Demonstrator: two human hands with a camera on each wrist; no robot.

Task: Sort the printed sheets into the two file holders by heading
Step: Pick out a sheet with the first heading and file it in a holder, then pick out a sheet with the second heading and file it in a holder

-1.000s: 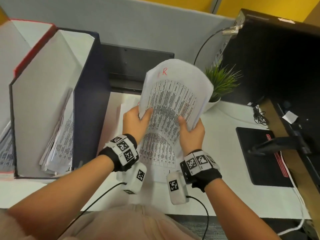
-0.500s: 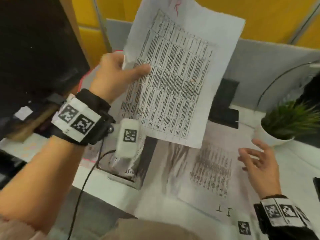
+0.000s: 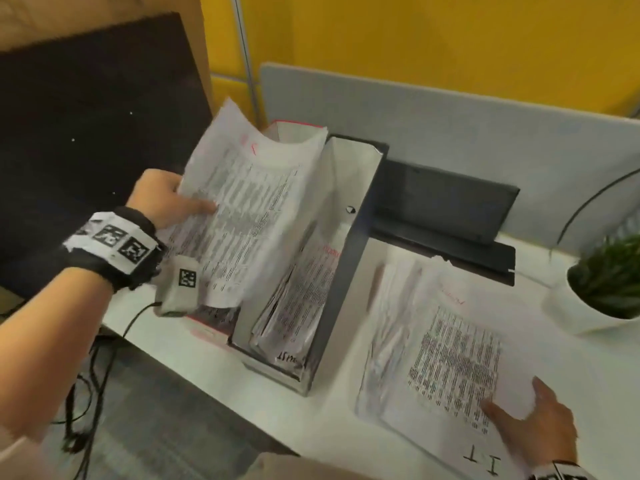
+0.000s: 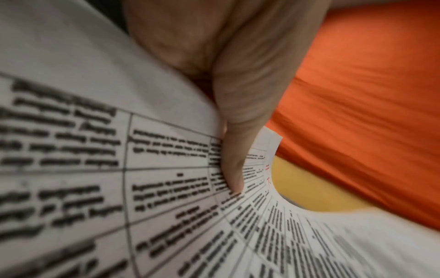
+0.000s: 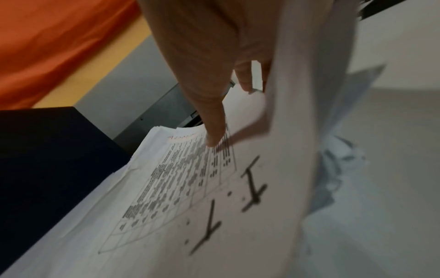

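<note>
Printed sheet (image 3: 249, 216) with a red mark near its top hangs above the red file holder (image 3: 294, 128) at the far left in the head view, pinched by the left hand (image 3: 166, 199); the dark file holder (image 3: 349, 258) beside it already has papers. Nearer right, the right hand (image 3: 540, 420) lies with spread fingers on the stack of sheets (image 3: 450, 348). From the left wrist, the thumb (image 4: 238, 150) presses the curled sheet. From the right wrist, a fingertip (image 5: 214, 135) touches the top page marked "I.T", with a lifted page edge against the hand.
</note>
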